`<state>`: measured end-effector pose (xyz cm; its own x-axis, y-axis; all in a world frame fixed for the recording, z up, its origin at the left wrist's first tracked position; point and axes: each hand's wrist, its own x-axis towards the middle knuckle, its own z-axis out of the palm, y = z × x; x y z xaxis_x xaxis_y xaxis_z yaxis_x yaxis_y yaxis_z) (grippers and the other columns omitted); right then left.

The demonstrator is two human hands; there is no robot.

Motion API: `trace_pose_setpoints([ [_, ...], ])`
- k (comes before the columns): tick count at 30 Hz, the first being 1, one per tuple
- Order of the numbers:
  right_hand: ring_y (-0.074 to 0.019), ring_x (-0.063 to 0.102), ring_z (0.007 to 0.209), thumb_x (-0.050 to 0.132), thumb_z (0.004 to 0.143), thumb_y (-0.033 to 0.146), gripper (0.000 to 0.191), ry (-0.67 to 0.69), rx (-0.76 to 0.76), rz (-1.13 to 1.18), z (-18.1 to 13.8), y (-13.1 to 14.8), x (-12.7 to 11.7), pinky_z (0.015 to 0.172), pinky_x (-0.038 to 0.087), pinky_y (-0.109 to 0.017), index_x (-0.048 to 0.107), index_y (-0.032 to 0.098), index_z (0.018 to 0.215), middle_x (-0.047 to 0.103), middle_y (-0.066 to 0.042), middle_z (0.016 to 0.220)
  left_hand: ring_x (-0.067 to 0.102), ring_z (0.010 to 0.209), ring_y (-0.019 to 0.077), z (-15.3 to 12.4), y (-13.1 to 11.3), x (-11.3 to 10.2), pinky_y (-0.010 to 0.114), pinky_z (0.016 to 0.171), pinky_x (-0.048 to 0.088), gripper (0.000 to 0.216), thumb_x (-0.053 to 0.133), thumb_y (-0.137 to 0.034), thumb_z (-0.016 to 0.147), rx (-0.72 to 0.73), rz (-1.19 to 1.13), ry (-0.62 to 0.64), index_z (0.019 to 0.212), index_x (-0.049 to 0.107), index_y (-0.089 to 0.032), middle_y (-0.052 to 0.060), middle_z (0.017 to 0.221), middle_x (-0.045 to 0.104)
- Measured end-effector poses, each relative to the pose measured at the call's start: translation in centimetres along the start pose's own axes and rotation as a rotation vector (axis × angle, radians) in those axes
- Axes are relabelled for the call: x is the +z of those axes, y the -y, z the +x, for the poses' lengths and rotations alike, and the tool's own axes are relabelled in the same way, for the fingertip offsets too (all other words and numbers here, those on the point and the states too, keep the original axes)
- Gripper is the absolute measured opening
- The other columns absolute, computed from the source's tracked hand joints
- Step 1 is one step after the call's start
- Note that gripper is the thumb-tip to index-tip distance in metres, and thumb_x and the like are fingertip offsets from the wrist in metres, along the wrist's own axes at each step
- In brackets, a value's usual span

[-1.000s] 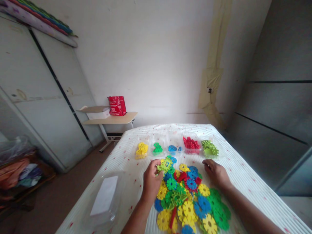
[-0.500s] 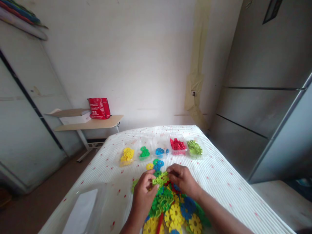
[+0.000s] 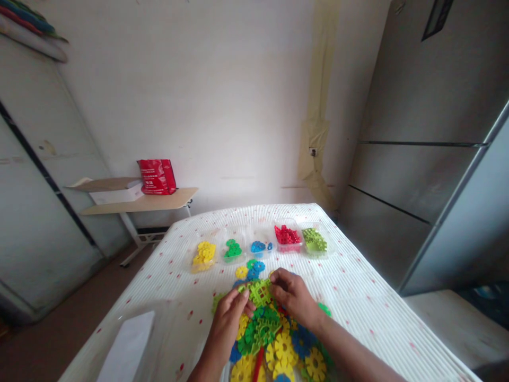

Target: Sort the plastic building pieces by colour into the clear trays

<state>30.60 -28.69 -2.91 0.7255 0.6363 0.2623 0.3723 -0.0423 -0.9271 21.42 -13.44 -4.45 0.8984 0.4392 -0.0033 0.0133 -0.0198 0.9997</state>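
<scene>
A lime-green, lattice-like plastic piece (image 3: 259,292) was held up between the two hands, above the far part of a heap of flower-shaped plastic discs (image 3: 284,345). Its long axis ran roughly crosswise, from one hand to the other, so neither was clearly nearer. The left hand (image 3: 229,313) grasped its left end, thumb in front; the right hand (image 3: 296,297) pinched its right end with the fingertips. How the rear fingers sat could not be told.

Beyond the hands, a row of clear plastic boxes stood on the cloth-covered counter (image 3: 358,307). From left to right they held yellow pieces (image 3: 204,251), green pieces (image 3: 233,249), blue pieces (image 3: 258,247), red pieces (image 3: 287,235) and lime-green pieces (image 3: 315,240). The last group lay ahead and to the right of the held piece, on the right hand's side. Straight ahead, a few loose blue discs (image 3: 255,268) lay between the piece and the boxes. A second lime-green piece (image 3: 217,302), partly hidden, lay just beyond the left hand, and a red stick (image 3: 258,365) lay in the heap nearer the person.
</scene>
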Motion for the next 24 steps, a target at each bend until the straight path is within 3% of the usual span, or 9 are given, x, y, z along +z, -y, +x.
trace_pose_setpoints([
  [5,-0.0075,0.038,0.053,0.05,0.074,0.02,0.007,-0.017,0.033,-0.024,0.02,0.17,0.19,0.048,0.031,-0.019,0.048,0.019,0.08,0.043,0.006,0.061,0.054,0.058,0.0142,-0.16,0.09,-0.05,0.025,0.059,0.042,0.05,0.052,-0.054,0.074,-0.004,0.063,0.041,0.099,0.062,-0.012,0.001,0.061,0.061],
  [12,-0.0106,0.048,0.063,0.054,0.073,0.025,0.012,0.064,0.004,-0.12,-0.16,0.19,0.05,0.055,0.037,-0.021,0.061,0.018,0.08,0.056,0.002,0.071,0.051,0.059,0.0145,-0.71,-0.27,-0.02,0.027,0.062,0.041,0.056,0.044,-0.059,0.077,0.0,0.13,0.093,0.102,0.063,-0.013,0.001,0.059,0.059],
  [24,-0.0079,0.045,0.049,0.062,0.068,0.032,0.018,0.15,0.178,0.218,-0.24,0.02,0.67,0.043,0.033,-0.019,0.055,0.017,0.076,0.056,0.002,0.063,0.056,0.064,0.014,-0.93,-0.15,0.21,0.027,0.064,0.046,0.06,0.042,-0.054,0.082,-0.018,-0.034,0.232,0.125,0.049,-0.014,0.004,0.074,0.06],
])
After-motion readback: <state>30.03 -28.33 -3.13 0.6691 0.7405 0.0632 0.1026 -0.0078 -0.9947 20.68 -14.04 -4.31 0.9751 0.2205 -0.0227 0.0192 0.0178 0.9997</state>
